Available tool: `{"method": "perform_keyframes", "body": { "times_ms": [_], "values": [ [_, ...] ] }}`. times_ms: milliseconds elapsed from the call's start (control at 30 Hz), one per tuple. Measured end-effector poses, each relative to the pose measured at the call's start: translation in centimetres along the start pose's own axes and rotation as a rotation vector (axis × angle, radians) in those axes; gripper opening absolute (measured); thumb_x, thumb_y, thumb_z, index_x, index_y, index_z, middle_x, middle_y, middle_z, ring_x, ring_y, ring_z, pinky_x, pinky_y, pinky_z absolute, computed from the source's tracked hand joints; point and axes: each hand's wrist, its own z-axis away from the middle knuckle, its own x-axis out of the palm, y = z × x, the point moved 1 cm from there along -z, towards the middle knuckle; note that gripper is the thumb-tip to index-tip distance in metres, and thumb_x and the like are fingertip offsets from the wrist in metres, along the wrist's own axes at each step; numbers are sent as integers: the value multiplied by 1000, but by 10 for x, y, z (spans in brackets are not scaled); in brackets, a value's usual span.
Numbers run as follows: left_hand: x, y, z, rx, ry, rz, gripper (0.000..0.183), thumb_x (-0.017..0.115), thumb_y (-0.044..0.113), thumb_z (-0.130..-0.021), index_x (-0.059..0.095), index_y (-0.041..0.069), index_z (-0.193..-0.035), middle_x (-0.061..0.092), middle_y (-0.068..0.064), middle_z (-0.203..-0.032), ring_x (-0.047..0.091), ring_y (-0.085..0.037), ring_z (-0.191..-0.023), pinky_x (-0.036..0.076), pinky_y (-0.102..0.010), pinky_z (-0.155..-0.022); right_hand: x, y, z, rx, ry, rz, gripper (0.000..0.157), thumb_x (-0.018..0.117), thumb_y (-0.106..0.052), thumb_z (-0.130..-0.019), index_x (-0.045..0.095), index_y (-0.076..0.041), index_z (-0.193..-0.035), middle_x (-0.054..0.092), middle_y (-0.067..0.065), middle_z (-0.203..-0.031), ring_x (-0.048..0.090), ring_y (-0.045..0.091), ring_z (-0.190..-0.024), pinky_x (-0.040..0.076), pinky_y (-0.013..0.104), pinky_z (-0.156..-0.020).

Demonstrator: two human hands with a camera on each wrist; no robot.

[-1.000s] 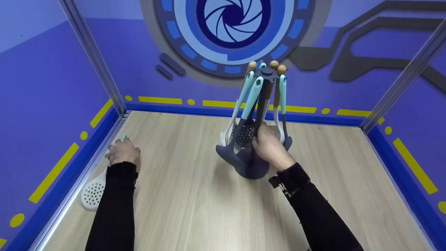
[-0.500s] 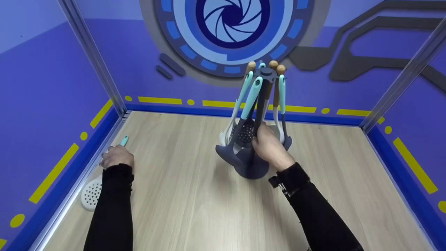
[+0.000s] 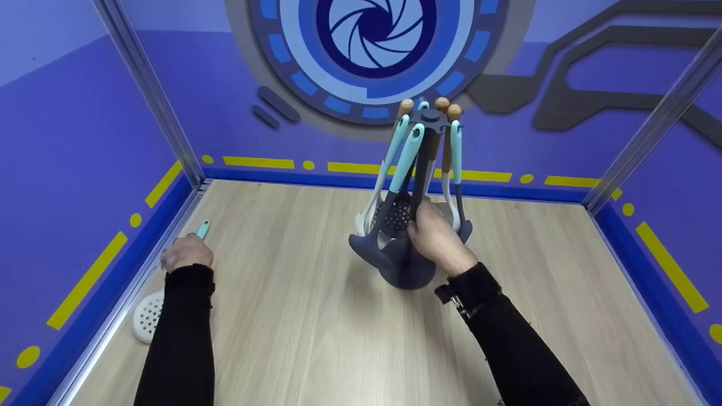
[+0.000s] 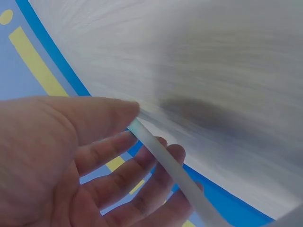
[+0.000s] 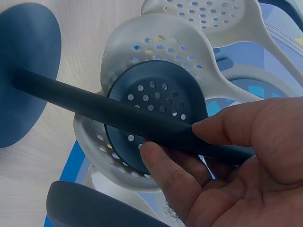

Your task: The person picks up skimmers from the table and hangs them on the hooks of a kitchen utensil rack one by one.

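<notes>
At the left edge of the table lies a white skimmer with a perforated head and a mint handle end. My left hand pinches its handle between thumb and fingers; the left wrist view shows the pale shaft crossing the fingers. The sleeve hides part of the skimmer. My right hand grips the dark pole of a utensil stand, low down, above its round base. Several utensils hang round the pole, among them a dark ladle and a dark skimmer.
The wooden table is enclosed by a printed blue back wall and side walls. Metal posts stand at the corners. White perforated utensils hang behind the pole in the right wrist view.
My left hand has slid back along the skimmer's handle, baring its mint end, and its fingers have closed. The skimmer's head has shifted slightly. The right hand and stand stay put.
</notes>
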Motion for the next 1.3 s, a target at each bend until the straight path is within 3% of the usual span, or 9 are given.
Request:
{"method": "perform_keyframes", "body": {
  "times_ms": [200,267,400,500,733,933,1167,1300],
  "values": [
    [-2,-2,3,14,-16,-16,31,42,3,-93,56,-16,-112,64,-37,-102,65,-40,-84,55,-55,-70,0,-2,1,-11,14,16,31,51,-2,-92,49,7,-122,61,23,-110,60,35,-109,50,50,-95],
    [-2,-2,4,18,-22,-26,32,42,3,-93,58,-17,-112,65,-37,-103,65,-39,-82,55,-54,-69,0,-2,1,-3,12,10,30,51,-3,-93,50,6,-122,61,23,-111,60,35,-110,50,50,-97],
    [-2,0,3,15,-40,-20,30,42,2,-93,60,-15,-109,62,-26,-89,56,-27,-70,50,-41,-58,0,-2,1,8,4,0,30,51,-3,-93,49,4,-122,61,22,-113,60,35,-113,49,50,-99],
    [-3,0,3,18,-48,-16,28,42,2,-92,60,-14,-107,58,-19,-83,52,-25,-67,46,-38,-55,0,-2,1,7,4,1,31,52,-3,-94,49,4,-123,61,22,-113,60,35,-113,50,50,-98],
    [-3,5,3,49,-32,-22,29,43,1,-92,62,-15,-108,67,-29,-94,62,-31,-73,49,-43,-56,0,-1,1,-5,14,-2,32,53,-3,-94,49,4,-125,62,22,-114,61,35,-113,51,50,-97],
    [-2,11,5,73,-30,4,24,43,1,-91,62,-11,-97,63,-23,-84,58,-27,-68,48,-42,-53,0,-2,0,-12,22,-3,31,53,-3,-95,50,4,-125,63,22,-113,63,35,-111,52,49,-96],
    [-2,22,11,120,39,28,20,44,1,-90,61,-9,-94,66,-27,-87,65,-36,-73,49,-46,-54,0,-2,0,2,18,17,27,51,-3,-93,50,5,-119,63,21,-107,63,33,-106,54,47,-90],
    [-2,26,11,136,38,31,19,45,1,-90,61,-9,-94,65,-25,-84,63,-34,-70,48,-46,-52,0,-1,0,4,12,17,29,51,-3,-93,49,5,-121,62,22,-110,62,34,-109,53,48,-92]
  ]
}}
